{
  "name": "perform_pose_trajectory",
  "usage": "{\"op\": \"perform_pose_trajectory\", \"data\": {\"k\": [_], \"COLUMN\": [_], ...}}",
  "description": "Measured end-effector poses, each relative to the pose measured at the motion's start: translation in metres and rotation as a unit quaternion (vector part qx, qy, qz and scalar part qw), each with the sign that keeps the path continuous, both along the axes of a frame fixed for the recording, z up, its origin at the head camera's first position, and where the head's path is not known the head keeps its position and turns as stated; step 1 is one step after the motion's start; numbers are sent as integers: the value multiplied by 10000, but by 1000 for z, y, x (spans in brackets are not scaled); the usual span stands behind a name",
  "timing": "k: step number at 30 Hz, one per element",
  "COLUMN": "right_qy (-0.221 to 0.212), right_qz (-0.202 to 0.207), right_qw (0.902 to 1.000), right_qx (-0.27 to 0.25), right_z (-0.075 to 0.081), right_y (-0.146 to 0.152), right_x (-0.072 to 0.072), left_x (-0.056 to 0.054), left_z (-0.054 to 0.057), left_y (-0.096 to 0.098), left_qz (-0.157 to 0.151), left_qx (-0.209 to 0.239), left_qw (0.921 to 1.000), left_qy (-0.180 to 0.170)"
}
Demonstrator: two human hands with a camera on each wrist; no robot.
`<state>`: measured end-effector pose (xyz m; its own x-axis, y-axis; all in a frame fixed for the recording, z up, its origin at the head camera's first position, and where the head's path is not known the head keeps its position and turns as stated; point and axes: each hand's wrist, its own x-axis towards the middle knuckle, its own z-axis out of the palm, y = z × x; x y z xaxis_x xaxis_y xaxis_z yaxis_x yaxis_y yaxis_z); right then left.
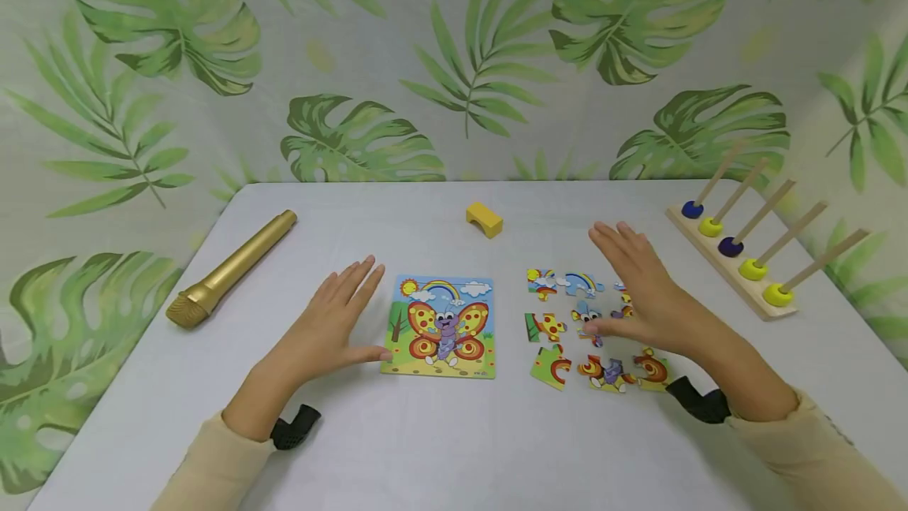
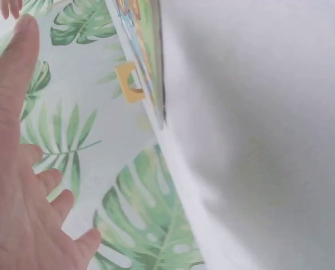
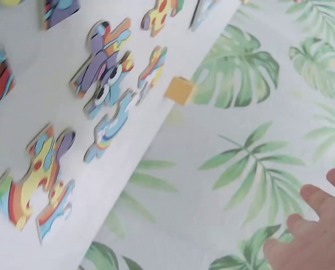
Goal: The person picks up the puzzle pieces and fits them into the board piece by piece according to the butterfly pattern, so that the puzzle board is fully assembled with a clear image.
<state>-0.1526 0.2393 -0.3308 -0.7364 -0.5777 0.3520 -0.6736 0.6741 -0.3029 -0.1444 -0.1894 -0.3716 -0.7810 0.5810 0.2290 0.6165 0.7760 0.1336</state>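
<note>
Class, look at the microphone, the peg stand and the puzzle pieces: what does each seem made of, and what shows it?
Microphone: metal or gold-coloured plastic, hard to tell; a soft sheen runs along it.
Peg stand: probably wood, matt and unpainted, from its pale tan colour.
Puzzle pieces: likely card or thin wood, printed; brownish cut edges show.

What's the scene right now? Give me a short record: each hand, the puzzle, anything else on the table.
left hand: holds nothing, beside the board
right hand: holds nothing, above the pieces
board: flat, printed with a butterfly
pieces: unjoined, right of the board, some partly hidden
block: yellow, arched, beyond the board
microphone: gold, far left
rack: far right, five pegs, one bead each
</note>
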Motion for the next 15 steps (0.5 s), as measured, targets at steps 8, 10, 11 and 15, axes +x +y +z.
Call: {"op": "perform_pose_trajectory", "data": {"k": [8, 10, 11, 15], "right_qy": [-786, -905, -989, -1291], "right_qz": [-251, -323, -359, -303], "right_qw": [9938, 9918, 9905, 9841], "right_qx": [-744, -837, -891, -1179], "right_z": [-2, -7, -10, -23], "right_y": [-15, -17, -18, -21], "right_x": [-16, -22, -25, -38], "left_x": [-7, -9, -11, -16], "left_z": [-12, -16, -19, -30], "left_y": [0, -1, -1, -4], "left_qz": [154, 158, 150, 79], "left_qx": [1320, 1504, 1578, 1714], "left_qw": [9791, 9687, 9637, 9528], "left_qy": [-1541, -1968, -2150, -2504]}}
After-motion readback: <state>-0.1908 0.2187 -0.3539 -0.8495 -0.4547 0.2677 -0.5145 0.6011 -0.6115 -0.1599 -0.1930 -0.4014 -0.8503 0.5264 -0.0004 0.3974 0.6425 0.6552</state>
